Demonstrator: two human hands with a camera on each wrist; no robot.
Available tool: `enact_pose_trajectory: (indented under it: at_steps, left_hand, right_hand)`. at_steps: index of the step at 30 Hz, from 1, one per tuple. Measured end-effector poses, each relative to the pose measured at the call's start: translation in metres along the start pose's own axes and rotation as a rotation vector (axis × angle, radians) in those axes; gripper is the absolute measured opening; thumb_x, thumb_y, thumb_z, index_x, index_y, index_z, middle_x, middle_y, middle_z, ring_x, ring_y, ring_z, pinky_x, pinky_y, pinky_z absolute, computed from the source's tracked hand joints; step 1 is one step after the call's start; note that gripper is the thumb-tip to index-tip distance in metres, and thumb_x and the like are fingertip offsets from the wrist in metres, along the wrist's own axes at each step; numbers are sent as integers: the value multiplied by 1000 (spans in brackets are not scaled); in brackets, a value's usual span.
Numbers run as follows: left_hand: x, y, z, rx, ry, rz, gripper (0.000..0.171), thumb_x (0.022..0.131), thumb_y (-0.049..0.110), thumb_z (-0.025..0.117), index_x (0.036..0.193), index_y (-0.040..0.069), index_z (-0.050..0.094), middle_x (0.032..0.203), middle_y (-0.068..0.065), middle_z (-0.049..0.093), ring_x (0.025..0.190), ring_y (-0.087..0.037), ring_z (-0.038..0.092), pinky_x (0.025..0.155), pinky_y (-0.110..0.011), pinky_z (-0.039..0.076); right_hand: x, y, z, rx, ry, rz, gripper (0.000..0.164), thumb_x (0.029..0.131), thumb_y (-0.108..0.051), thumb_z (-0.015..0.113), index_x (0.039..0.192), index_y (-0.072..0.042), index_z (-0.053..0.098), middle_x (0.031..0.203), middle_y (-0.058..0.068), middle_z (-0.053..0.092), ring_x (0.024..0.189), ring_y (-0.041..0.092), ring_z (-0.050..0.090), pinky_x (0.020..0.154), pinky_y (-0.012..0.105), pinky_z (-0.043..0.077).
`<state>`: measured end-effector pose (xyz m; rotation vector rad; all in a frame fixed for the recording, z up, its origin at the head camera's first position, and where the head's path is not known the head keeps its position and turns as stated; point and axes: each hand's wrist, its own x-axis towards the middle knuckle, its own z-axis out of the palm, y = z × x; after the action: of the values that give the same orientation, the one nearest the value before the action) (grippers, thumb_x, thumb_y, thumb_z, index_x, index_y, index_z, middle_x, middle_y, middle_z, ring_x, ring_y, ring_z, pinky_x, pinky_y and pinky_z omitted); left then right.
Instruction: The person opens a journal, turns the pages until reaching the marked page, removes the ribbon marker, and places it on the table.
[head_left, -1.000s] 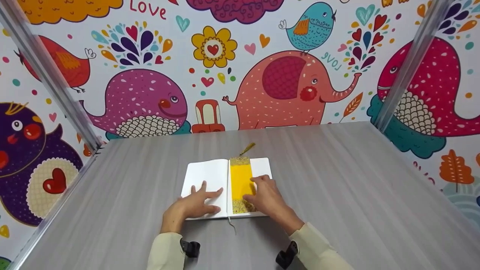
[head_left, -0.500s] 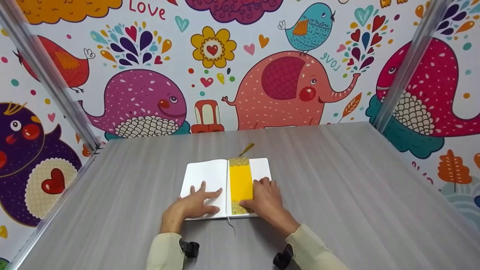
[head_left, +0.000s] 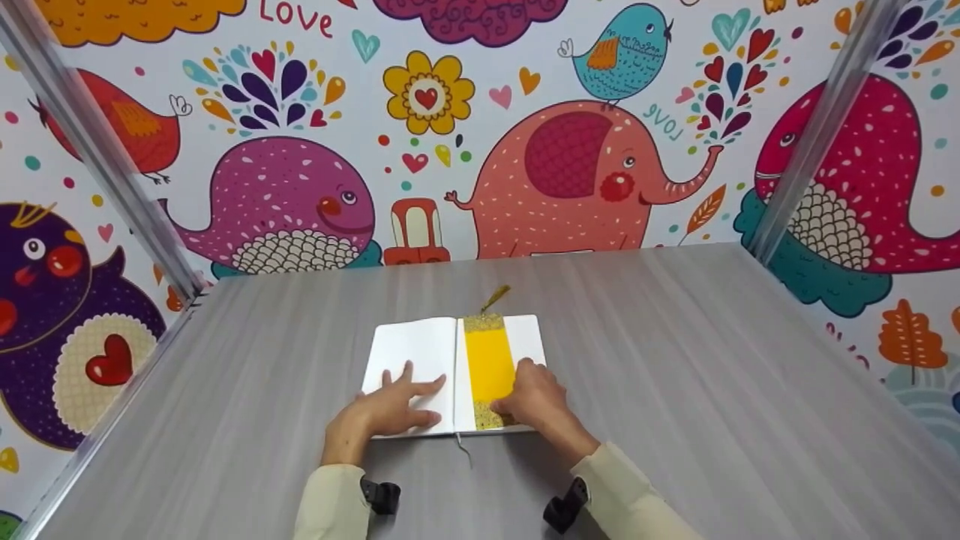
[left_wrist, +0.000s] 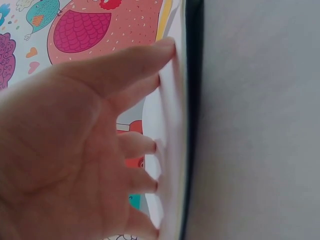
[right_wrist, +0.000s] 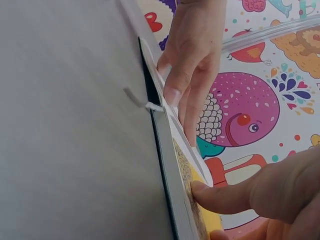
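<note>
An open notebook with blank white pages lies on the table. On its right page is a yellow bookmark with gold glittery ends and a gold tassel beyond the top edge. My left hand rests on the left page, fingers spread; their tips touch the paper in the left wrist view. My right hand pinches the bookmark's right edge near its lower end, thumb on top and fingers curled, partly hiding that corner. In the right wrist view the thumb presses on the bookmark.
A thin ribbon hangs from the notebook's spine onto the grey wood-grain table. Printed cartoon walls enclose the back and sides, with metal posts at the corners. Black wrist cameras sit at both sleeves.
The bookmark first shifted slightly left, then its lower end swung right, so it now lies slanted. The right hand's fingers curled in at its edge. The left hand stayed put.
</note>
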<state>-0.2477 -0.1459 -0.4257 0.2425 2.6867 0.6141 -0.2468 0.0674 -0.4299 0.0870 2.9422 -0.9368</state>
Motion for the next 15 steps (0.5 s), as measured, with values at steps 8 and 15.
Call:
enact_pose_trajectory:
  at_steps: [8,15]
  left_hand:
    - [0,0,0,-3,-6,-3,58,82,45,62,135,43,39,154,-15,8,140,-44,2,99,-74,2]
    - [-1,0,0,23,-5,-5,59,83,44,62,136,43,38,154,-15,8,139,-45,3,98,-74,4]
  right_hand:
    - [3,-1,-3,53,-38,75,63,62,-22,85,108,5,50,86,11,50,72,21,48,62,29,40]
    - [7,-1,-5,44,-92,90,52,63,-23,84,100,1,55,77,6,53,70,19,49,59,26,36]
